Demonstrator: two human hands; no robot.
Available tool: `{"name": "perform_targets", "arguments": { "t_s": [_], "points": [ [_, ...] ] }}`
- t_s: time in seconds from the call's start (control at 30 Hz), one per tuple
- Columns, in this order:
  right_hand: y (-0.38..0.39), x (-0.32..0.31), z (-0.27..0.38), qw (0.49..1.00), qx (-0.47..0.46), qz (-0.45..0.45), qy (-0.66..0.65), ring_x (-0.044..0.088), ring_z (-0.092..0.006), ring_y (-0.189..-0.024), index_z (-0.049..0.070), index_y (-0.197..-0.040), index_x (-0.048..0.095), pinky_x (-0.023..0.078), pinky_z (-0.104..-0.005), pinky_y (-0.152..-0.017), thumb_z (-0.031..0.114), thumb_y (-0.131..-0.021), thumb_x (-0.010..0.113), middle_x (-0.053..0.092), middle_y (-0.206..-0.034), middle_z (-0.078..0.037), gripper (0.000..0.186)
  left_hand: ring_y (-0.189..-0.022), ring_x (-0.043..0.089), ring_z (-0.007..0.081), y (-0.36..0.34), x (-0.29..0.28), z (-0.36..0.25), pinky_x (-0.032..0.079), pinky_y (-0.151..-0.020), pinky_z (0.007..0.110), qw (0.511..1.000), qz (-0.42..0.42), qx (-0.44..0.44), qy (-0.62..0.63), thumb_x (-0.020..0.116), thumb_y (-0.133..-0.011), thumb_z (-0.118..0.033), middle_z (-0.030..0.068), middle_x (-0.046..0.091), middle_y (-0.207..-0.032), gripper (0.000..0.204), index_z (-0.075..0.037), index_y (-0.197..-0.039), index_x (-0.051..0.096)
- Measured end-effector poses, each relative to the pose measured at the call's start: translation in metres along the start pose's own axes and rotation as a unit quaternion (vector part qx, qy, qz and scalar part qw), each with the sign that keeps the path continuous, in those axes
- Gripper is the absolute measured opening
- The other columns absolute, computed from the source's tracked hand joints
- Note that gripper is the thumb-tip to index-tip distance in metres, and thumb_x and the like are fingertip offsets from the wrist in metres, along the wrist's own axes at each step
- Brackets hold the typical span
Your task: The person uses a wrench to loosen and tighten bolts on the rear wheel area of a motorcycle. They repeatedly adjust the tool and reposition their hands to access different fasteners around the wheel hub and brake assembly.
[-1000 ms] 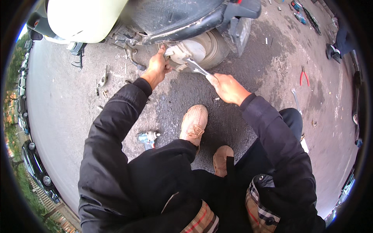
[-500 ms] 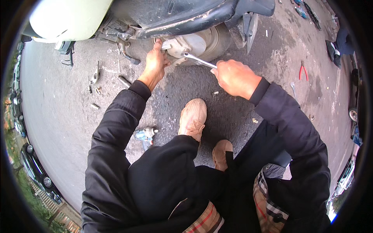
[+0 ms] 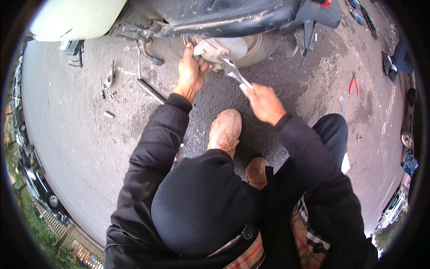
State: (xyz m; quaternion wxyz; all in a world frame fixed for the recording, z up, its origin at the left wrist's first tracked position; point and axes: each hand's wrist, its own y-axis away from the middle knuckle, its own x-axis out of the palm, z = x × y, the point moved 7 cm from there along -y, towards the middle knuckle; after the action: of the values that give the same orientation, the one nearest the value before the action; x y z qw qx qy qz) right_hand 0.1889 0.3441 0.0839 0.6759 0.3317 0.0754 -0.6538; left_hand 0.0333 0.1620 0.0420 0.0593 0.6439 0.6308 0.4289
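My right hand point(image 3: 265, 102) is closed round a silver wrench point(image 3: 238, 76), smeared by motion. Its far end reaches the underside of the pale metal hub cover point(image 3: 230, 46) on a scooter's wheel point(image 3: 258, 50); whether it sits on a bolt I cannot make out. Beside that cover, at its left, my left hand point(image 3: 191, 71) has its thumb up and its fingers curled at a small light-metal piece. What lies within those fingers is hidden. Above both hands is the scooter's dark, scuffed body point(image 3: 215, 18).
On the asphalt at left lie a breaker-bar-like handle point(image 3: 151, 92), locking pliers point(image 3: 109, 78) and a small metal cylinder point(image 3: 109, 114). Red-handled pliers point(image 3: 354, 85) and another wrench point(image 3: 341, 105) lie at right. A person's shoe point(image 3: 389, 67) shows at far right. My shoe point(image 3: 225, 130) is below my hands.
The wrench has swung to a steeper angle as my right hand moved down. My left hand stays at the hub. The cordless tool by my left leg has gone from sight.
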Motion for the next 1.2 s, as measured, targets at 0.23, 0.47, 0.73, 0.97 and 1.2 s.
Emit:
{"name": "perform_targets", "arguments": {
  "t_s": [0.23, 0.47, 0.73, 0.97, 1.2],
  "points": [
    [0.001, 0.062, 0.004, 0.989, 0.020, -0.064, -0.130, 0.060, -0.0516, -0.076, -0.003, -0.091, 0.065, 0.049, -0.0513, -0.070, 0.043, -0.107, 0.054, 0.061, -0.079, -0.030, 0.050, -0.057, 0.036, 0.0106, -0.002, -0.004, -0.010, 0.046, -0.064, 0.035, 0.999, 0.007, 0.019, -0.038, 0.051, -0.110, -0.043, -0.0071, 0.034, -0.066, 0.032, -0.014, -0.098, 0.056],
    [-0.007, 0.012, -0.015, 0.998, 0.028, 0.034, -0.050, 0.059, -0.0468, -0.076, -0.005, -0.095, 0.064, 0.049, -0.0488, -0.074, 0.046, -0.108, 0.053, 0.061, -0.079, -0.027, 0.054, -0.062, 0.046, 0.0140, -0.004, -0.012, 0.006, 0.049, -0.069, 0.039, 0.999, -0.001, -0.004, -0.040, 0.055, -0.107, -0.051, -0.0041, 0.039, -0.069, 0.041, -0.015, -0.087, 0.051],
    [0.025, -0.024, -0.029, 0.994, 0.094, 0.044, -0.030, 0.059, -0.0352, -0.072, -0.004, -0.094, 0.067, 0.049, -0.0437, -0.073, 0.049, -0.106, 0.057, 0.062, -0.077, -0.020, 0.054, -0.106, 0.062, 0.0306, 0.004, -0.012, 0.011, 0.052, -0.097, 0.052, 0.996, -0.014, -0.028, -0.078, 0.052, -0.106, -0.057, 0.0114, 0.059, -0.109, 0.056, -0.005, -0.127, 0.053],
    [0.043, -0.026, -0.106, 0.978, 0.168, 0.012, 0.124, 0.065, -0.0506, -0.096, -0.001, -0.095, 0.071, 0.050, -0.0546, -0.085, 0.050, -0.107, 0.051, 0.071, -0.093, -0.028, 0.056, -0.140, 0.050, 0.0406, 0.004, -0.010, 0.015, 0.025, -0.123, 0.059, 0.992, 0.006, -0.087, -0.094, 0.044, -0.101, -0.073, 0.0311, 0.047, -0.152, 0.094, 0.000, -0.159, 0.032],
    [0.048, -0.040, -0.164, 0.931, 0.275, 0.018, 0.240, 0.064, -0.0495, -0.113, 0.004, -0.115, 0.073, 0.051, -0.0554, -0.097, 0.054, -0.101, 0.059, 0.068, -0.122, -0.029, 0.054, -0.143, 0.044, 0.0371, 0.005, -0.002, 0.013, 0.018, -0.123, 0.062, 0.990, 0.023, -0.085, -0.110, 0.049, -0.095, -0.079, 0.0265, 0.042, -0.157, 0.106, 0.005, -0.158, 0.032]
  ]
}}
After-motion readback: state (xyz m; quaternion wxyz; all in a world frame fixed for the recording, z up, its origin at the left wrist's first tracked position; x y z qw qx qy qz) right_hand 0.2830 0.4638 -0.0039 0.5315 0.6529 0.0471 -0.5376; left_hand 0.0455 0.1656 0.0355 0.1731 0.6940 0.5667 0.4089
